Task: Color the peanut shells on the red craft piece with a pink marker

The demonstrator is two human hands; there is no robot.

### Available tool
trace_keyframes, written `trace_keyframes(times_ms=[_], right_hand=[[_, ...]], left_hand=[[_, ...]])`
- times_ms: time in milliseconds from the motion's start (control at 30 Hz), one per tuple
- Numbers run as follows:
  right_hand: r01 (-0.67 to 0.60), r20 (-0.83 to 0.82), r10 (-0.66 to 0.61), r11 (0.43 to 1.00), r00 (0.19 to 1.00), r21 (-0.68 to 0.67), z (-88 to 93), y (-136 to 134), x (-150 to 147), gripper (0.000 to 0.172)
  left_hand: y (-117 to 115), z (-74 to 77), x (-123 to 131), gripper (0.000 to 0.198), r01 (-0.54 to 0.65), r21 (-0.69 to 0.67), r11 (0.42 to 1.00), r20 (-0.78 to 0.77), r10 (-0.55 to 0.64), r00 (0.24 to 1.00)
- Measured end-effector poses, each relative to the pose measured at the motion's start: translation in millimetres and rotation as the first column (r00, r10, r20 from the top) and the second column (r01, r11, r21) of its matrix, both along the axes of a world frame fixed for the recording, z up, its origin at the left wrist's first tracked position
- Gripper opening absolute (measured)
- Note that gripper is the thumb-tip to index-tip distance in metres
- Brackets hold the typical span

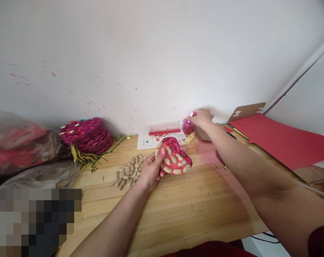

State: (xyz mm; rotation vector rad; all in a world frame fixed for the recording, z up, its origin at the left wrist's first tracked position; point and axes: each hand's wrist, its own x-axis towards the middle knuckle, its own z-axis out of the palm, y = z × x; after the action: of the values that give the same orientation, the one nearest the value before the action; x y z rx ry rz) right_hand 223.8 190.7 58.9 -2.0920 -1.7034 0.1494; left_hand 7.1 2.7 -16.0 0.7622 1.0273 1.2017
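Observation:
My left hand (151, 171) grips a rounded red craft piece (175, 159) covered with whole peanuts, its thumb on top. Peanuts along the piece's upper and right edge are painted shiny magenta; the others are bare tan. Farther back, my right hand (203, 117) is over a small clear cup of magenta paint (188, 126) by the wall. Its fingers are bent together at the cup's rim, and whatever they hold is hidden. Loose peanuts (128, 173) lie in a pile left of my left hand.
A stack of magenta peanut pieces (87, 135) with yellow-green cords stands at the back left, beside plastic bags (23, 142). A white sheet with star stickers (148, 141) lies near the wall. Red card sheets (285, 137) and a brown cardboard piece (247, 110) are at the right.

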Motion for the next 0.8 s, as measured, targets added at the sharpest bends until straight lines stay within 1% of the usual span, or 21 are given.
trace_keyframes(times_ms=[300,500,633,700,733,767,800], right_hand=[[-0.003,-0.025,0.003,1.000,1.000,0.000,-3.6,-4.5,-1.2,0.030],[-0.031,-0.018,0.032,0.997,0.999,0.066,2.0,-14.7,-0.7,0.023],[-0.034,-0.018,0.037,0.991,0.999,0.128,4.5,-20.8,7.4,0.017],[-0.007,-0.036,0.014,0.984,0.999,0.180,7.3,-27.2,15.6,0.016],[0.009,-0.064,0.006,0.974,0.998,0.228,9.1,-32.6,19.8,0.016],[0.039,-0.134,0.004,0.949,0.991,0.314,10.7,-40.0,23.3,0.016],[0.056,-0.217,0.039,0.909,0.975,0.412,12.0,-49.5,25.6,0.017]], left_hand=[[0.9,-1.8,-0.6,0.062,0.029,0.005,1.000,0.031,-0.029,0.999],[2.7,-5.9,-1.6,0.059,0.050,0.006,0.999,0.007,-0.050,0.999],[2.6,-6.5,-1.3,0.058,0.058,0.013,0.998,0.008,-0.058,0.998],[2.1,-6.1,-0.8,0.058,0.054,0.023,0.998,-0.003,-0.054,0.999],[1.9,-6.0,-0.5,0.058,0.054,0.028,0.998,-0.012,-0.054,0.998],[1.6,-6.0,-0.2,0.058,0.057,0.033,0.998,-0.024,-0.057,0.998],[1.4,-6.4,0.2,0.058,0.062,0.039,0.997,-0.039,-0.060,0.997]])
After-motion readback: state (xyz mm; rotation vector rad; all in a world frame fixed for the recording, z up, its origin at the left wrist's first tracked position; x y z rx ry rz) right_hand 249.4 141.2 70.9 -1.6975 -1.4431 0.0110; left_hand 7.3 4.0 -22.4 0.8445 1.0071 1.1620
